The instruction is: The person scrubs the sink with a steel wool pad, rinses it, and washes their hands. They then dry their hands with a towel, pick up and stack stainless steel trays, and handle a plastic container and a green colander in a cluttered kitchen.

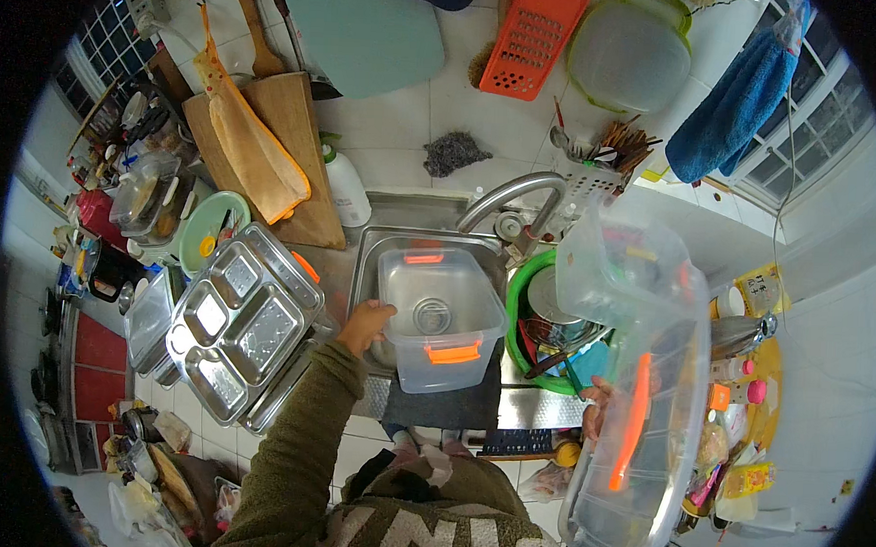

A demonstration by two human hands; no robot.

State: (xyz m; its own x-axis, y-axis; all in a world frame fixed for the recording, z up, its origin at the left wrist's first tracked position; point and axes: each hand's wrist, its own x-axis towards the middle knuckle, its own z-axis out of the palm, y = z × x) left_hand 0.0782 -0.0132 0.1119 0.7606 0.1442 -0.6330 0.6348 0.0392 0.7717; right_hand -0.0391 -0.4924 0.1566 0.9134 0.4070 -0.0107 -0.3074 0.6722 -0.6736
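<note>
My left hand (368,325) grips the left rim of a clear plastic storage box (445,358) with orange latches, which sits over the steel sink (365,270). At the right, my right hand (598,408) is at the edge of a large clear plastic lid (658,444) with an orange latch; the lid hides part of the fingers. Above that lid is another clear plastic container (618,267). Stainless compartment trays (263,332) lie stacked on the left, with a lidded container's orange latch beside them.
A curved steel faucet (511,192) reaches over the sink's back. Beside the sink, a green basin (516,328) holds kitchenware. A wooden cutting board (304,158) and white bottle (345,189) stand at the back left. A utensil holder (589,179) is at the back right.
</note>
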